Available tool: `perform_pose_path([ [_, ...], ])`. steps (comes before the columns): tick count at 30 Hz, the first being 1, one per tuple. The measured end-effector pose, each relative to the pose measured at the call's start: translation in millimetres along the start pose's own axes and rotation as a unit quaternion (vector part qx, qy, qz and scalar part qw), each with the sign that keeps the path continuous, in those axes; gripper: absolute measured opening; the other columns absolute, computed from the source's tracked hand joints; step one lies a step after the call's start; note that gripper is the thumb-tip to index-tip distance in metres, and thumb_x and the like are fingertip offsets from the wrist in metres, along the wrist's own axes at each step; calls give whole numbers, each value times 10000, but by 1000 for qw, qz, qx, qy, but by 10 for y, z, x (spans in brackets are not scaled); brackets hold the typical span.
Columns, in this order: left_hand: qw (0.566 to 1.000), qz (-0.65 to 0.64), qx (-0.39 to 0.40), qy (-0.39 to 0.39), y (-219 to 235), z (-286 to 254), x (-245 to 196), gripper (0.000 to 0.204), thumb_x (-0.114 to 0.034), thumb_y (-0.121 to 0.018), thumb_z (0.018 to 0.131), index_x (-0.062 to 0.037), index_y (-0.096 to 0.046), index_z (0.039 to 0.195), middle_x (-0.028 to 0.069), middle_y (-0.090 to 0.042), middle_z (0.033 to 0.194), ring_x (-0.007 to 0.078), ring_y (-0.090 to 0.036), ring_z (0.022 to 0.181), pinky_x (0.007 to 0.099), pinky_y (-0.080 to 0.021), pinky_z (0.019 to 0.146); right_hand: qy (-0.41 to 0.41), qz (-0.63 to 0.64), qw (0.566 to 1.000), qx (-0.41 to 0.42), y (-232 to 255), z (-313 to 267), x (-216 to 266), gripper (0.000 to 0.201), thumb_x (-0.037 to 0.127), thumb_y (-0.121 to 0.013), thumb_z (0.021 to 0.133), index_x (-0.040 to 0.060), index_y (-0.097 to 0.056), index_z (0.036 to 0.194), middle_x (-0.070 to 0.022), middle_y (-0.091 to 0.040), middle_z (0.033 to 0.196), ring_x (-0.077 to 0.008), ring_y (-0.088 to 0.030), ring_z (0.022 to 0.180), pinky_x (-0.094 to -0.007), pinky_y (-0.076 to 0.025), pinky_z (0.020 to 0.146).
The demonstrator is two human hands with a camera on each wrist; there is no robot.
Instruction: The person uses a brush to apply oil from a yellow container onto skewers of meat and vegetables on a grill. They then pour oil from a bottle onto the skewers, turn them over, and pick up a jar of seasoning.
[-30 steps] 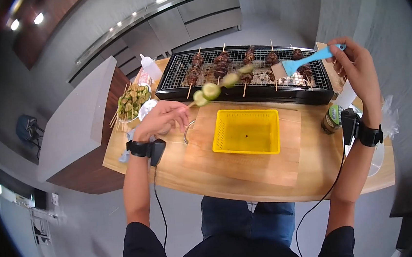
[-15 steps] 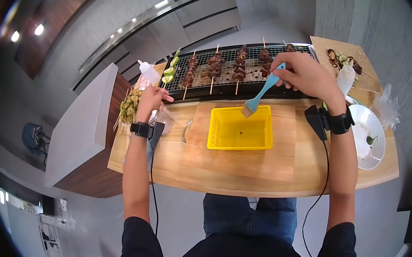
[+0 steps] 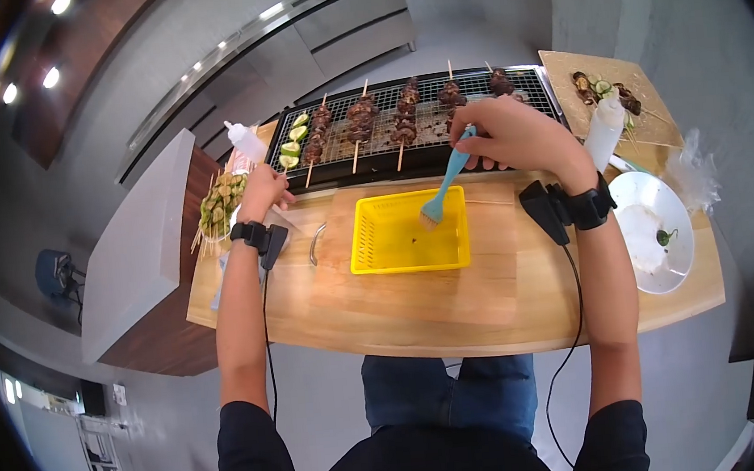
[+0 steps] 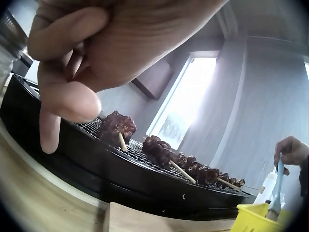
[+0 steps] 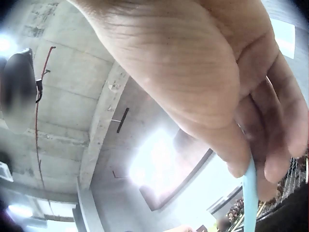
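My left hand (image 3: pixel 264 191) is at the grill's front left corner, its fingers pinching the near stick end of a zucchini skewer (image 3: pixel 293 141). That skewer lies along the left end of the black-framed grill (image 3: pixel 437 149), beside several dark meat skewers (image 3: pixel 361 118). In the left wrist view the hand hides the stick. Over the front of the grill, my right hand (image 3: pixel 516 134) grips a light-blue basting brush (image 3: pixel 451 175) by its handle. The bristles point down inside the yellow basket (image 3: pixel 364 237), low over the dark speck on its bottom.
A bowl of zucchini skewers (image 3: pixel 223 202) and a squeeze bottle (image 3: pixel 246 142) stand at the left. On the right are another squeeze bottle (image 3: pixel 604 130), a white plate (image 3: pixel 660 246), a board (image 3: pixel 641 78) with skewers and a crumpled plastic bag (image 3: pixel 690 174). A wooden board (image 3: pixel 481 294) lies under the basket.
The zucchini skewer went from over the grill's front to its left end and now lies on the mesh. My right hand moved left and down, bringing the brush from above the grill into the basket.
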State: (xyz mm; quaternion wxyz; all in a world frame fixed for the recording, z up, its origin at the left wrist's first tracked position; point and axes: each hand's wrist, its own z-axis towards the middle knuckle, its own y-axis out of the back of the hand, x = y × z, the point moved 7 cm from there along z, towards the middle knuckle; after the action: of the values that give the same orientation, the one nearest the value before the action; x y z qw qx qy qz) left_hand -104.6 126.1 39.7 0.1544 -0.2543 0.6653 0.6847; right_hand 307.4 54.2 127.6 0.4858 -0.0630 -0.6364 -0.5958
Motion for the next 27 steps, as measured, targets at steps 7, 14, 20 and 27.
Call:
perform_pose_path([
  [7, 991, 91, -27, -94, 62, 66, 29, 255, -117, -591, 861, 69, -603, 686, 162, -651, 572, 226, -659, 474, 333, -501, 435, 12, 8, 999, 44, -110, -6, -131, 135, 108, -628, 870, -3, -656, 941, -102, -694, 798, -168, -682, 640, -286, -526, 595],
  [14, 940, 289, -120, -139, 281, -139, -384, 315, -256, -693, 836, 41, -608, 777, 177, -649, 611, 294, -679, 560, 401, -529, 547, -36, -145, 988, 24, -160, 42, -381, 150, 142, -641, 808, 14, -696, 863, -103, -687, 699, -217, -693, 631, -330, -529, 571],
  [20, 972, 193, -67, -113, 223, -234, -1050, 278, -236, -656, 890, 41, -676, 890, 138, -683, 703, 209, -660, 513, 328, -492, 489, 18, -184, 981, -55, -143, -20, -368, 125, 148, -714, 683, 31, -695, 722, -100, -673, 667, -288, -689, 688, -406, -536, 590],
  [27, 931, 85, 40, -354, -453, -1283, -3451, 199, -129, -612, 917, 63, -659, 889, 89, -670, 672, 132, -609, 473, 266, -445, 461, 33, -227, 965, -129, -382, 110, -427, 116, 151, -716, 662, 82, -719, 755, -109, -706, 787, -298, -695, 794, -416, -535, 662],
])
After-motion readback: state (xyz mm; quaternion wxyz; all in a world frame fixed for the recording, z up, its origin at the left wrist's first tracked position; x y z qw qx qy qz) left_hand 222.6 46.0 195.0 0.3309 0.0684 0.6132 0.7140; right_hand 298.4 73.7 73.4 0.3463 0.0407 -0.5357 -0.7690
